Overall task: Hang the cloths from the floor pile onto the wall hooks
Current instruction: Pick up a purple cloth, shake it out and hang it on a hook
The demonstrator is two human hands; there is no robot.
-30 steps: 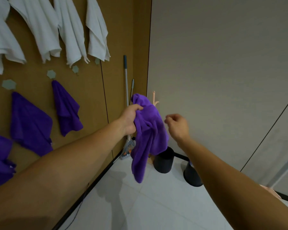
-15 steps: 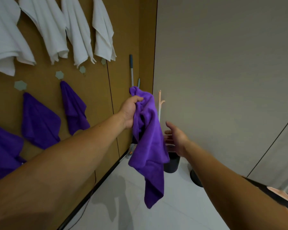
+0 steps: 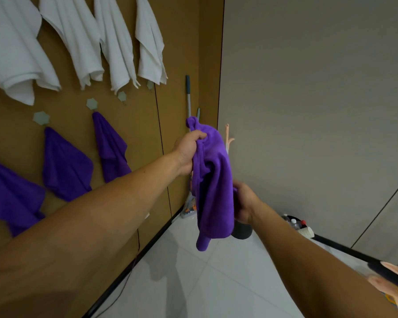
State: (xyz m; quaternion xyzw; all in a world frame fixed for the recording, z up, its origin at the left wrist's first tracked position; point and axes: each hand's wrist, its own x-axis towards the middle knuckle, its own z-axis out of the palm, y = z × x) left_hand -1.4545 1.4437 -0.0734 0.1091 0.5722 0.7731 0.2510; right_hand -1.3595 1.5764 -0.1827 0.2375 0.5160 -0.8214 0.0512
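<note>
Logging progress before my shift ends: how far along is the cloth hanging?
Done: four white cloths and three purple cloths hang on the wall. In hand: another purple cloth, gripped by the left hand, right hand holding its lower part. Left: hang it, likely on a free hook; the floor pile is out of view.

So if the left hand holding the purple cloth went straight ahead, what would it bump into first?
Probably the mop pole leaning in the corner, just beyond the left hand and its purple cloth, though depth is hard to judge.
</note>
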